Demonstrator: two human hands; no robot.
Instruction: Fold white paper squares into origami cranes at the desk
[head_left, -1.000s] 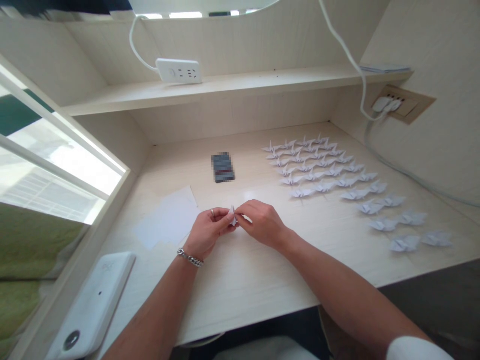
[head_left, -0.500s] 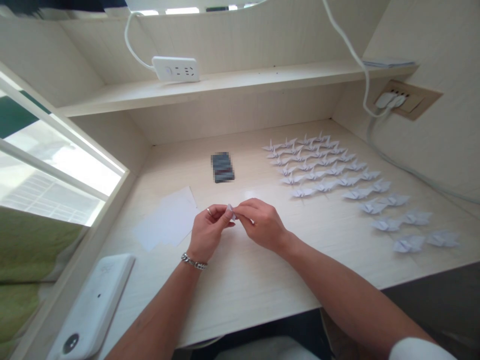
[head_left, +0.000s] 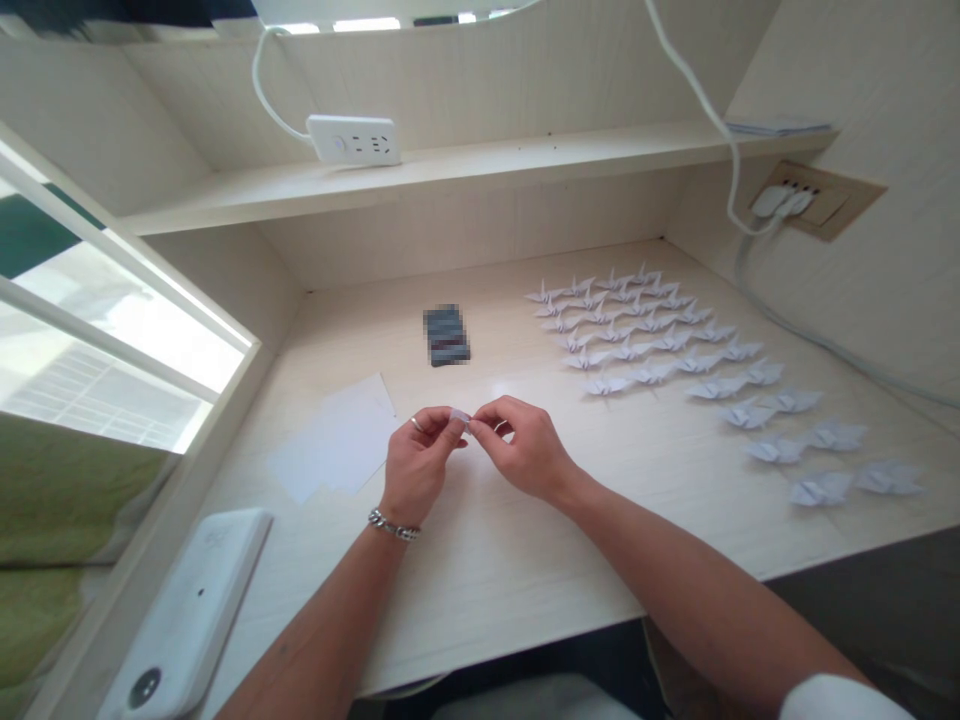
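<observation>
1. On the near side of the dark block [head_left: 447,335], the left hand [head_left: 420,455] and right hand [head_left: 527,445] both pinch a small folded paper [head_left: 459,414]; an uneven tug could tear it or skew a crease.
2. That paper sits between the two hands, at their fingertips.
3. Left of the block and nearer, white sheets [head_left: 334,435] could slide if brushed.
4. Right of the block, paper cranes [head_left: 691,364] might topple if the right forearm swung outward.

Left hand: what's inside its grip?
The left hand pinches a small folded white paper; one part shows, but the rest is covered by the hand and can't be seen.
</observation>
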